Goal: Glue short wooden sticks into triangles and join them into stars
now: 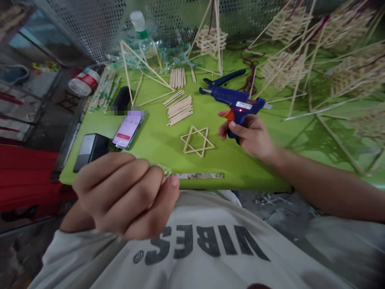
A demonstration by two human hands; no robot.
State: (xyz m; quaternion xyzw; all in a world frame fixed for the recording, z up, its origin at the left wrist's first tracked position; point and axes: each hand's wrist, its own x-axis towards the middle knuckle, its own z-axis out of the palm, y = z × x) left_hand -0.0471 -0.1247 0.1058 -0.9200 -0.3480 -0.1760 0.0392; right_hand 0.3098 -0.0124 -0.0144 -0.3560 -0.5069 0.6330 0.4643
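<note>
Left fingers [129,180] hide their palm — stick frames [351,74] run off the right edge.

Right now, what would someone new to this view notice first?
Probably the left hand, curled large in the left foreground. Next, the blue glue gun, its small red light lit, gripped by the right hand right of the flat stick star. Lattice stick pieces crowd the far right of the green table.

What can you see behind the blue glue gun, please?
Beyond the glue gun, a dark-blue tool and dark red cord lie on the green table. Whatever the gun and the right hand cover cannot be seen.
</note>
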